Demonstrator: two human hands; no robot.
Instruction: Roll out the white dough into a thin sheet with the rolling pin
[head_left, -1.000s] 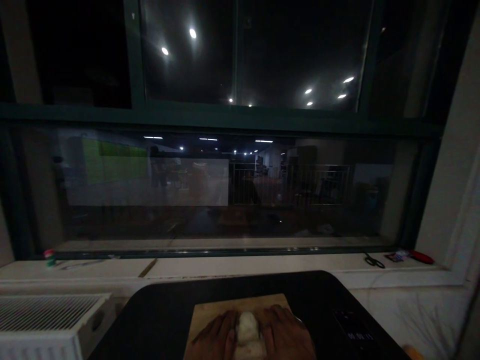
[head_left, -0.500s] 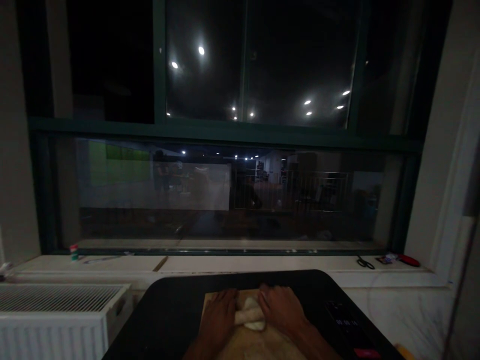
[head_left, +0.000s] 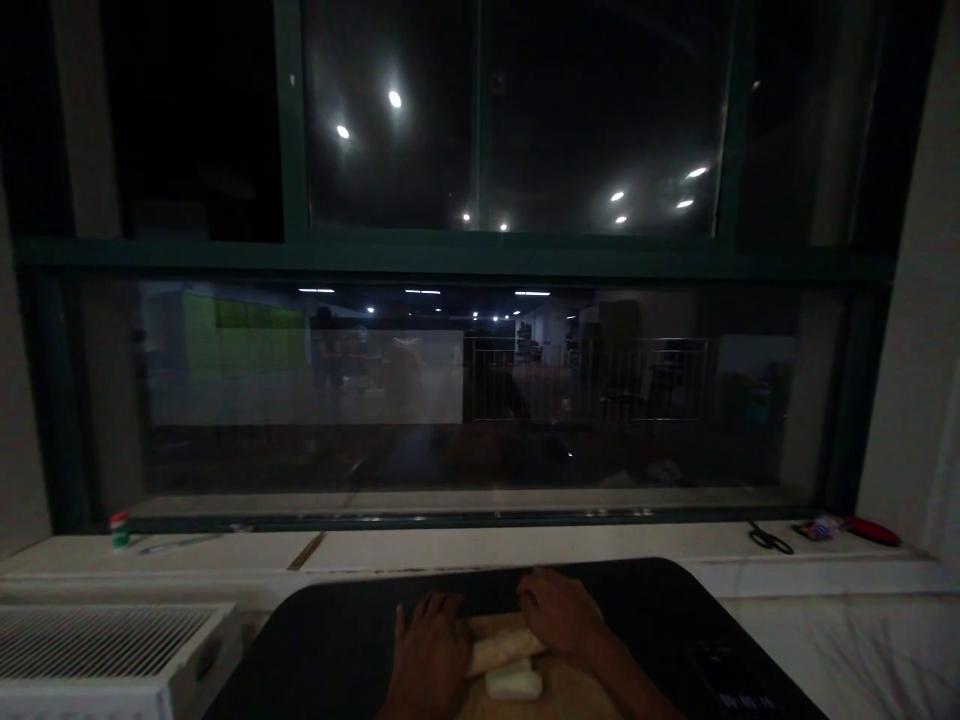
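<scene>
A pale, rod-like rolling pin [head_left: 502, 651] lies slightly slanted between my two hands over a light brown board [head_left: 491, 624]. My left hand [head_left: 431, 655] covers its left end, palm down. Over the right end my right hand [head_left: 566, 615] is curled, fingers bent. Just on the near side of the pin is a whitish lump of dough [head_left: 514, 682], resting on the board. Both ends of the pin are hidden under my hands, and the light is dim.
The board lies on a black table [head_left: 330, 640]. A phone [head_left: 739, 685] showing digits is at the table's right. On the windowsill [head_left: 420, 548] are scissors [head_left: 770, 538], a red object [head_left: 871, 530] and a small red-and-green container [head_left: 119, 530]. A white radiator [head_left: 105, 640] stands at left.
The rolling pin lay across the middle of the dough; now it sits at the dough's far side, tilted more. My hands moved with it. The whole view has shifted a little.
</scene>
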